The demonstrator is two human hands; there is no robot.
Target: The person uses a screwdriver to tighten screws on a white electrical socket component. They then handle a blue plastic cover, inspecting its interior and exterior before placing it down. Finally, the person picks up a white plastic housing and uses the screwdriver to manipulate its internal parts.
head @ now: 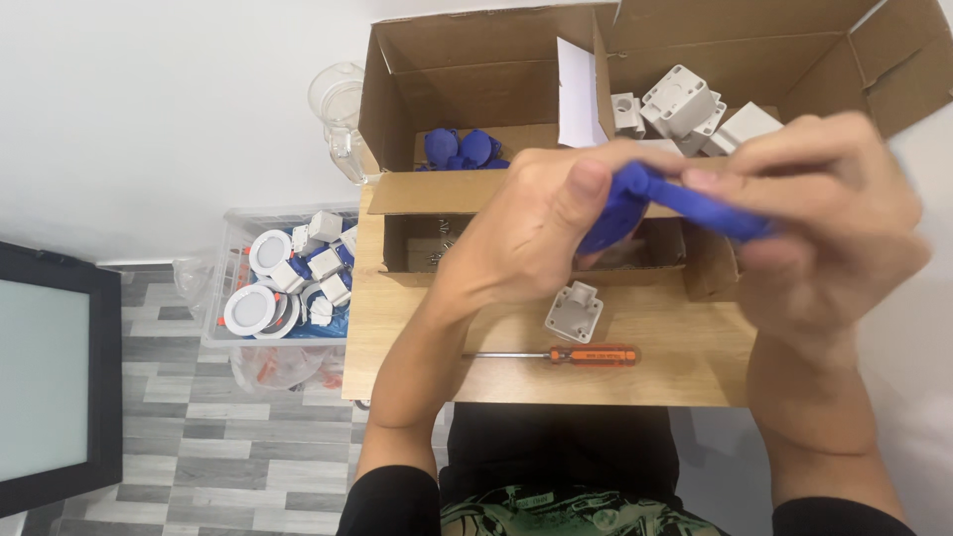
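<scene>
Blue plastic part (635, 203) pinched between left hand (526, 233) and right hand (824, 223) (both raised), each grip closed on it.

Blue plastic part (635, 203) betw. both hands

We raise both forearms from the bottom edge, meeting above the middle. Our left hand (531, 233) curls, thumb pressed forward toward the right. Our right hand (829, 223) mirrors it, fingers bent and pinched closed, slightly blurred. Fingertips nearly touch.
</scene>
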